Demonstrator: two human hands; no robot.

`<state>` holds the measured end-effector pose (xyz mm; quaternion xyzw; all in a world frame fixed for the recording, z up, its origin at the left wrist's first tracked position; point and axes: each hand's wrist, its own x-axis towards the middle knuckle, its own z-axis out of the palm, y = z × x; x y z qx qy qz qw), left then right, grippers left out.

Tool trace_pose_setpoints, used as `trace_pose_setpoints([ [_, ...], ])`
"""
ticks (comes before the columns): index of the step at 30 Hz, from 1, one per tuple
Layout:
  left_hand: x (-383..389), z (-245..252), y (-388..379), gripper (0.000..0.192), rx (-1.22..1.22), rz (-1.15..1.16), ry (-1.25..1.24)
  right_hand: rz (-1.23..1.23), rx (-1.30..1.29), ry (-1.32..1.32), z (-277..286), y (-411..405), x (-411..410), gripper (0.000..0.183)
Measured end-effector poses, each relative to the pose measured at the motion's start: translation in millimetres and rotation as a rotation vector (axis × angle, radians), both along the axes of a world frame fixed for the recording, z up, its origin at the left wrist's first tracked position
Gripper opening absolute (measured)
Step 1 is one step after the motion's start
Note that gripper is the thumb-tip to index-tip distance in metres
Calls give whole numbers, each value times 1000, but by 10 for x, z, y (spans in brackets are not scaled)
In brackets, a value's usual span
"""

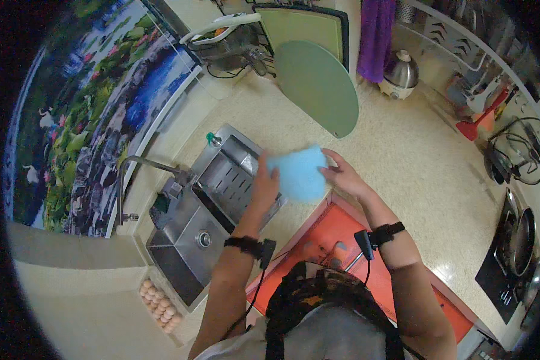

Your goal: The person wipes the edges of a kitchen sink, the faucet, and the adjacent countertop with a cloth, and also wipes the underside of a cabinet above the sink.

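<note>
A light blue cloth point(301, 174), somewhat blurred, spans the gap between my two hands above the counter corner. My left hand point(265, 184) is at its left edge, beside the double steel sink point(222, 211). At the cloth's upper right edge, my right hand point(344, 173) pinches it between thumb and fingers. Behind the cloth, an oval green board point(317, 90) leans against a rectangular green cutting board point(306, 29). Both wrists wear black straps with small devices and cables.
A curved faucet point(148, 163) arches over the sink. Eggs point(159, 306) fill a tray at lower left. An egg cooker point(399, 76) stands by a purple towel point(374, 38). Pans point(522, 243) rest on the black stove at right. An orange-red mat point(306, 243) covers the floor.
</note>
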<state>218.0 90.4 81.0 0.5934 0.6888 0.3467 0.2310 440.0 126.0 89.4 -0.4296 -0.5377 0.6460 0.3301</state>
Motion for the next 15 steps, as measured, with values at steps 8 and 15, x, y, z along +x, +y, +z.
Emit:
trace_pose_setpoints([
  [8,257,-704,603,42,-69,37,486,107,252,-342,-579,189,312,35],
  [15,-238,-478,877,45,82,-281,295,181,219,-479,-348,578,-127,36],
])
